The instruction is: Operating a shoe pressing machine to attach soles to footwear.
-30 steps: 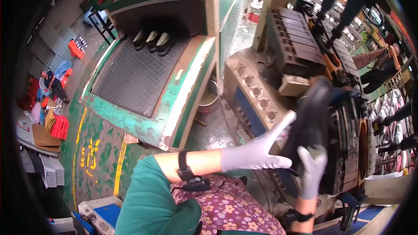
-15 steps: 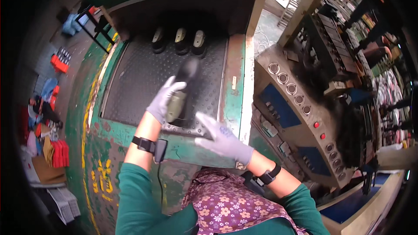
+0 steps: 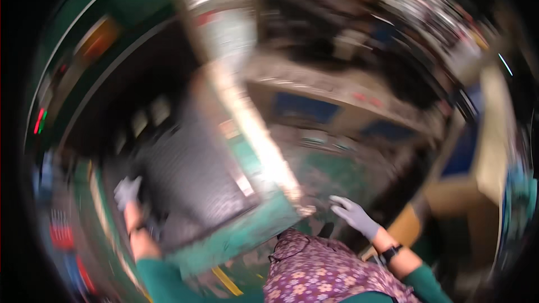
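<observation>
My left hand (image 3: 128, 191), in a grey-white glove, reaches over the left side of a black studded mat (image 3: 191, 163) in the machine's opening. Motion smears its fingers, so I cannot make out whether it holds anything. Dark blurred shapes lie close beside it. Toward the back of the mat stand a few dark shoe-shaped pieces with pale tops (image 3: 161, 110), too blurred for detail. My right hand (image 3: 356, 217), gloved the same way, is out to the right beyond the machine's corner, fingers stretched and nothing visible in them.
A green machine frame (image 3: 247, 230) with a worn pale side edge (image 3: 264, 151) borders the mat. Right of it runs a grey bench (image 3: 325, 84) with blue panels and red buttons. A cream and brown cabinet-like unit (image 3: 466, 196) stands at the far right.
The view has swung right, blurring everything. My left hand, earlier around an olive-green shoe-shaped piece mid-mat, is now at the mat's left side. My right hand has moved off the mat, rightward.
</observation>
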The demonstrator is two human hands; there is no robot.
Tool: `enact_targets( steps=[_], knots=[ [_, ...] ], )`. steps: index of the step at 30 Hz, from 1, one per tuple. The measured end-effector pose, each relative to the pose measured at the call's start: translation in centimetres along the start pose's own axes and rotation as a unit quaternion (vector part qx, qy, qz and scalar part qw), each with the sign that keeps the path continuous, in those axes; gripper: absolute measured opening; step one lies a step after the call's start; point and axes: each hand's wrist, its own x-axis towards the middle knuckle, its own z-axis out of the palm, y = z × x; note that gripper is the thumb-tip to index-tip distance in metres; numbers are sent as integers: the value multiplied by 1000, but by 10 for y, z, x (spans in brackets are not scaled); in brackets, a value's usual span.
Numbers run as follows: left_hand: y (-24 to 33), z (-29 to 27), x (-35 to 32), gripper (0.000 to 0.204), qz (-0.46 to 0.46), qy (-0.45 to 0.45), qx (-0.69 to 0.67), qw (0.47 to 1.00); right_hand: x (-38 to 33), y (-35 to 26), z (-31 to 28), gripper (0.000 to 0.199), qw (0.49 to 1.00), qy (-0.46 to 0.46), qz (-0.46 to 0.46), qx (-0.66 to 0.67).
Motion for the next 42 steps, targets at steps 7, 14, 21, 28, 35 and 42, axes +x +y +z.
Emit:
enact_targets(
  steps=[7,14,21,28,35,42],
  knots=[
    [325,30,-155,41,415,6,-463,784,-85,139,-15,43,955,222,140,138],
    [650,201,-559,35,820,-350,-145,428,-231,388,4,20,602,679,226,353],
    [803,335,-771,38,900,-286,-124,305,-348,575,-54,25,478,764,344,265],
    [902,406,-849,69,946,-97,2,311,-390,732,-230,58,487,727,455,165],
    [874,419,-899,73,950,-74,46,298,-431,892,-356,79,356,778,438,278],
    [897,397,-867,73,926,-24,99,364,-361,854,-417,69,244,785,527,216]
  ],
)
